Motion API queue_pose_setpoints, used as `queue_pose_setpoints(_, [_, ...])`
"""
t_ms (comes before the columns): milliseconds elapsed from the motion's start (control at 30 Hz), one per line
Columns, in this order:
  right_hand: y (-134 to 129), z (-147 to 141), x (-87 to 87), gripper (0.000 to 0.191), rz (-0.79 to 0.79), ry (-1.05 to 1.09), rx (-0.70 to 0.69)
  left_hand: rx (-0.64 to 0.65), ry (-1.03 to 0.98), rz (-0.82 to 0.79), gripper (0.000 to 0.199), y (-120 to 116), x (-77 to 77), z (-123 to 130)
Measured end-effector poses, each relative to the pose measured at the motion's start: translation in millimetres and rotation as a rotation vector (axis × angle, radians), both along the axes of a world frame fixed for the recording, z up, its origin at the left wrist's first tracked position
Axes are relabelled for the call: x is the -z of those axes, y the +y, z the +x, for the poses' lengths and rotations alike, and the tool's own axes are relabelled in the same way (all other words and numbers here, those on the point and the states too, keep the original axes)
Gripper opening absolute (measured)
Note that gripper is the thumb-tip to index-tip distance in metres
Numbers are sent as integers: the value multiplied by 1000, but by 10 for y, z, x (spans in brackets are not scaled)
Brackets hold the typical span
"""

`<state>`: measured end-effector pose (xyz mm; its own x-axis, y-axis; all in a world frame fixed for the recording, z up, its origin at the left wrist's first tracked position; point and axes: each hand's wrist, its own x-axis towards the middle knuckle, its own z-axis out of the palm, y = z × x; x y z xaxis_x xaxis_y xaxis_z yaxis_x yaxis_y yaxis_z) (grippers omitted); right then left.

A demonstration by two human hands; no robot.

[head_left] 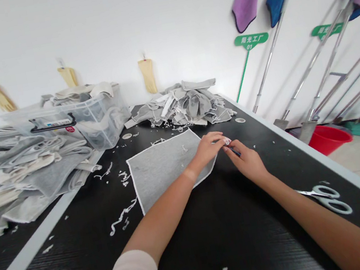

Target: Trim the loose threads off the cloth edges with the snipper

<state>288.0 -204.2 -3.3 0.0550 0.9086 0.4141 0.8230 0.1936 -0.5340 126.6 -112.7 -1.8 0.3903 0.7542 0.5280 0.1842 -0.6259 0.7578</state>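
A grey cloth with white stitched edges lies on the black table. My left hand is closed at the cloth's right corner, fingertips pinching a small whitish bit. Touching it from the right, my right hand is closed round a small dark tool, mostly hidden by the fingers; what kind it is cannot be made out. White-handled scissors rest on the table beyond my right forearm.
Grey and white cloths form a pile at the back and another at the left, beside a filled clear bin. Thread scraps litter the table. A red bucket and mop poles stand at the right.
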Motion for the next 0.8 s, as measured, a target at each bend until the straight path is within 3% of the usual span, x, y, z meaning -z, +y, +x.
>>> queue_pose_setpoints(200, [4, -3, 10, 43, 10, -5, 2, -43, 81, 38, 24, -85, -122, -7])
queue_pose_setpoints(467, [-4, -2, -6, 45, -6, -7, 0, -124, 152, 87, 23, -101, -164, -55])
queue_pose_setpoints(633, [-10, -6, -2, 46, 0, -8, 8, -66, 139, 16, 25, -44, -227, -86])
queue_pose_setpoints(800, [-4, -5, 11, 45, -1, -19, 11, -50, 123, -14, 25, 52, -190, -91])
